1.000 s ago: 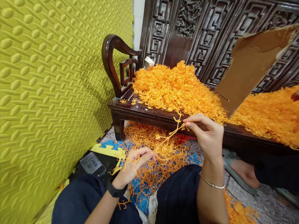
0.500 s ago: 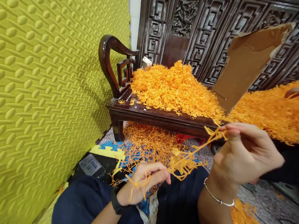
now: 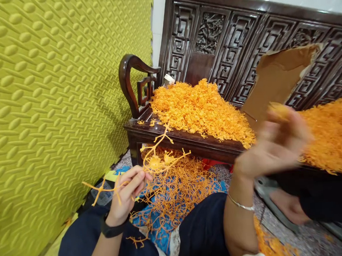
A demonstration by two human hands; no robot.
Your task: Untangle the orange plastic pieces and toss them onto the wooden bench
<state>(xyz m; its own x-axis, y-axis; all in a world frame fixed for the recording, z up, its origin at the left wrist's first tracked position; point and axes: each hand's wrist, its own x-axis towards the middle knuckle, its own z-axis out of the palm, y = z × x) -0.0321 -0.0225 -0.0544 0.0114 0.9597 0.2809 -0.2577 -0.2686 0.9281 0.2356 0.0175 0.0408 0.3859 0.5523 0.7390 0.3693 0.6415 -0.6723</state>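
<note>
Left hand [image 3: 125,194] fingers [image 3: 138,180] pinch a branched orange plastic sprig [image 3: 154,160], held above the lap near the bench edge. Right hand [image 3: 272,145] is motion-blurred; something orange sits at its fingertips, grip unclear. Orange pile [image 3: 200,110] covers the dark carved bench [image 3: 171,137]; loose strands [image 3: 175,191] litter the floor. Cardboard sheet [image 3: 275,79] hides part of the backrest. No readable writing.

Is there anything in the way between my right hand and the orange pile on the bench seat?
Nothing visible. The right hand, blurred, is raised just in front of the bench, with open air between it and the orange pile. The cardboard sheet leans behind it.
</note>
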